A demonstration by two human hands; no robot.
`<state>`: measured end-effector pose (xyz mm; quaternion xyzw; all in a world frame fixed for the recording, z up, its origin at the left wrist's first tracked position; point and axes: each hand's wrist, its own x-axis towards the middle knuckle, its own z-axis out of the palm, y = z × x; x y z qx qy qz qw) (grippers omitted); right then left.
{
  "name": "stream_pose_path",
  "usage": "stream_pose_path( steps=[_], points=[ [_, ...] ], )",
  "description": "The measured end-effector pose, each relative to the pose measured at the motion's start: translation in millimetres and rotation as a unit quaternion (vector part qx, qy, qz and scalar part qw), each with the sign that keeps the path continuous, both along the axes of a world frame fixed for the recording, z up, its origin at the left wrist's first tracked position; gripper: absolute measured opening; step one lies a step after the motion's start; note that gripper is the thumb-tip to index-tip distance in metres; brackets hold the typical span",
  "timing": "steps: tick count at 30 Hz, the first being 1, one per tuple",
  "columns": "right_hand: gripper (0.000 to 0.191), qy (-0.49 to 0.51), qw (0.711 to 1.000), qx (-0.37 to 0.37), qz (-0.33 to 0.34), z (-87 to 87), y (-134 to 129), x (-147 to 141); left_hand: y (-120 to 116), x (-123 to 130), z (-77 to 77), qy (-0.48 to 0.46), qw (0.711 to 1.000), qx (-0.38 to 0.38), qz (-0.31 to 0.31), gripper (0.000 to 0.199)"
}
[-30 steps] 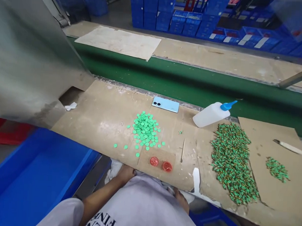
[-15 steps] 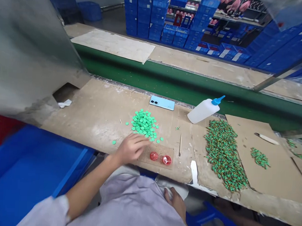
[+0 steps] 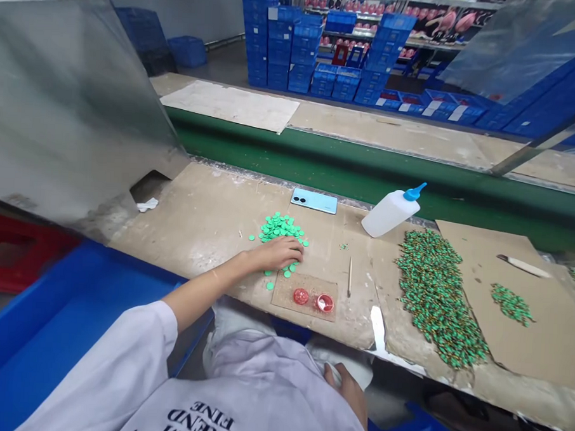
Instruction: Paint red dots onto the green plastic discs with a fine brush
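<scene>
**Fingers point(image 3: 290, 254) press flat on the green discs point(image 3: 280, 226)**

The left hand point(image 3: 271, 254) now lies on the near edge of the pile, its fingers close together and low, where before they were raised just short of it; whether they hold any disc cannot be told. The flat, bright discs sit loosely heaped on the table point(image 3: 196, 237), a few strays around them. The right hand point(image 3: 347, 388) stays down by a white cloth point(image 3: 340, 370), its grip unclear.

room to pass btwn left hand point(image 3: 279, 253) & glue bottle point(image 3: 390, 212), thin wooden stick point(image 3: 349, 276) lying in path
</scene>
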<state>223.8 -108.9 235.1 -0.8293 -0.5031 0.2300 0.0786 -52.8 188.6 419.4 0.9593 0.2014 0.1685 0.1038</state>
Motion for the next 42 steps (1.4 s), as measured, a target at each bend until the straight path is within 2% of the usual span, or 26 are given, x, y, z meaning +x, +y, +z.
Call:
stream_pose_path(
  steps=[3, 7, 10, 13, 17, 20, 23, 24, 26, 28, 29, 31, 34, 37, 42],
  points=[
    [0.041, 0.005, 1.0, -0.006, 0.006, -1.1, 3, 1, -10, -14, 3.1, -0.006, 1.0, 0.003, 0.02, 0.025],
    [0.043, 0.005, 1.0, -0.008, 0.008, -3.7, 3, 6, -26, -18, 1.0, 0.002, 1.0, 0.003, -0.009, 0.023],
    [0.041, 0.008, 1.0, -0.005, 0.01, -5.3, 4, 9, -27, -19, -2.4, 0.006, 1.0, 0.004, -0.023, 0.021],
    [0.038, 0.018, 1.0, 0.001, 0.019, -6.4, 6, 10, -25, -25, -3.4, -0.002, 1.0, 0.003, -0.007, 0.021],
    [0.038, 0.034, 0.997, 0.056, 0.048, -3.8, -5, 15, -29, -33, -2.6, -0.015, 1.0, -0.001, 0.015, 0.026],
    [0.032, 0.046, 0.98, 0.168, 0.091, 16.6, -24, 32, -34, -34, -5.1, -0.006, 1.0, 0.001, 0.007, 0.028],
    [0.017, 0.049, 0.922, 0.349, 0.164, 67.1, -28, 48, -35, -36, -10.3, 0.002, 1.0, 0.004, 0.022, 0.027],
    [0.022, 0.039, 0.911, 0.372, 0.176, 88.7, -22, 49, -35, -36, -11.9, 0.001, 1.0, 0.004, 0.031, 0.027],
    [0.049, 0.006, 0.903, 0.389, 0.182, 130.8, 5, 42, -37, -38, -14.3, -0.006, 0.999, 0.01, 0.053, 0.029],
    [0.075, -0.042, 0.912, 0.343, 0.222, 162.0, 43, 28, -41, -40, -15.9, -0.016, 0.997, 0.019, 0.076, 0.031],
    [0.087, -0.061, 0.916, 0.311, 0.247, 171.7, 63, 20, -45, -40, -16.6, -0.017, 0.996, 0.023, 0.084, 0.033],
    [0.103, -0.076, 0.916, 0.257, 0.3, 179.6, 98, 8, -54, -41, -18.6, -0.007, 0.996, 0.028, 0.087, 0.037],
    [0.114, -0.07, 0.911, 0.206, 0.351, 174.2, 130, 0, -66, -42, -23.2, 0.021, 0.995, 0.036, 0.092, 0.043],
    [0.11, -0.072, 0.908, 0.197, 0.363, 164.9, 138, 5, -69, -45, -27.1, 0.045, 0.991, 0.047, 0.118, 0.043],
    [0.098, -0.099, 0.902, 0.224, 0.355, 155.5, 126, 19, -64, -49, -24.2, 0.054, 0.984, 0.077, 0.15, 0.04]
  ],
)
